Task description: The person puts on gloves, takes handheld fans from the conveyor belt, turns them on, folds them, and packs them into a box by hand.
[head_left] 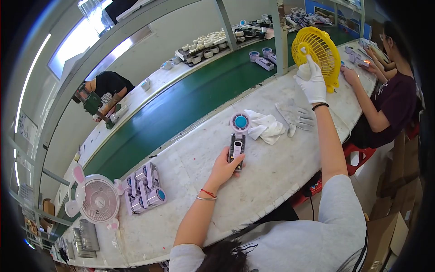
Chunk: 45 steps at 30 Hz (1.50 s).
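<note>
Lilac and black plastic made up the handheld fan [237, 139], which had a round, slotted head with a bright blue centre, a dark body and a pale panel down its front; it was in the left hand over the white workbench [199, 156], its head near a crumpled white cloth [267, 128]. Beyond that cloth lay an empty grey-white glove [295, 119]. A cluster of similar lilac units [146, 189] stood packed together on the bench, with a rabbit-eared pink fan [100, 199] just beside it. At the lower right was a cardboard box [383, 242] with a raised flap, its contents impossible to make out. The left hand [224, 167] was closed around the fan's lower body, thumb across the front. Farther out, the right hand [312, 84], in a white glove, was raised with its fingers partly bent and one reaching to the hub of a yellow caged fan [334, 56]; whether it gripped any part of that fan could not be told.
</note>
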{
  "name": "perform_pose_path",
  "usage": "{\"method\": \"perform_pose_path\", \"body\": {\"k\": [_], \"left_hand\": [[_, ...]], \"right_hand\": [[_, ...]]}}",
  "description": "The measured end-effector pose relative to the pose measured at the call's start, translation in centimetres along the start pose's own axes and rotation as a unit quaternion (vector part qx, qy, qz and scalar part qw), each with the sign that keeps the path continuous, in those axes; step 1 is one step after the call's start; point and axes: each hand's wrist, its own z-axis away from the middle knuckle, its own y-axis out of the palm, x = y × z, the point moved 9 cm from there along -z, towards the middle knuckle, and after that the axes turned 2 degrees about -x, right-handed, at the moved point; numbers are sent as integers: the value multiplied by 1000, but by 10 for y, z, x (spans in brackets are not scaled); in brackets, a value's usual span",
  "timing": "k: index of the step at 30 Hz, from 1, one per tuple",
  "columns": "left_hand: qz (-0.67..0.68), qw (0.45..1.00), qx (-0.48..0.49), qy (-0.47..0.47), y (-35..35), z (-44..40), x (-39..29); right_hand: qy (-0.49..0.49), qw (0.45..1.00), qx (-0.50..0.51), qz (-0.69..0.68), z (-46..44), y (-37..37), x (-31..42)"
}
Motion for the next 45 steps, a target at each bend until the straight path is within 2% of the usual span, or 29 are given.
{"method": "perform_pose_path", "body": {"k": [2,8,11,12,14,17,20,23,26,35,38,41,44,45], "left_hand": [[-3,1000,-1,-4,-1,0,2],[8,1000,3,-1,0,-1,2],[12,1000,5,3,-1,-2,4],[12,1000,3,5,-1,-2,3],[12,1000,-1,6,0,-1,3],[5,1000,-6,12,-1,-2,4],[0,1000,-10,13,-1,-2,5],[-5,1000,-9,22,-2,-3,4],[-5,1000,-10,18,-2,-3,5],[-4,1000,-10,11,-2,-2,4],[-10,1000,-5,12,-1,-1,2],[0,1000,-4,14,-1,-2,3],[-3,1000,-4,13,-1,-2,2],[-4,1000,-5,14,-1,-1,2]], "right_hand": [[31,999,32,-9,0,3,-1],[57,998,29,23,-2,8,-30],[56,979,-114,-158,8,-7,-70],[89,946,-190,-247,17,-14,-86],[148,836,-329,-413,41,-22,-117],[247,770,-431,-400,73,-22,-133],[324,705,-448,-445,92,-15,-128],[475,629,-423,-447,112,-15,-93],[514,625,-391,-439,120,-11,-98],[529,587,-419,-448,126,-17,-89],[514,584,-375,-504,119,-6,-104],[484,565,-381,-549,116,6,-126],[528,574,-363,-509,123,4,-122],[540,577,-389,-473,126,-2,-117]]}}
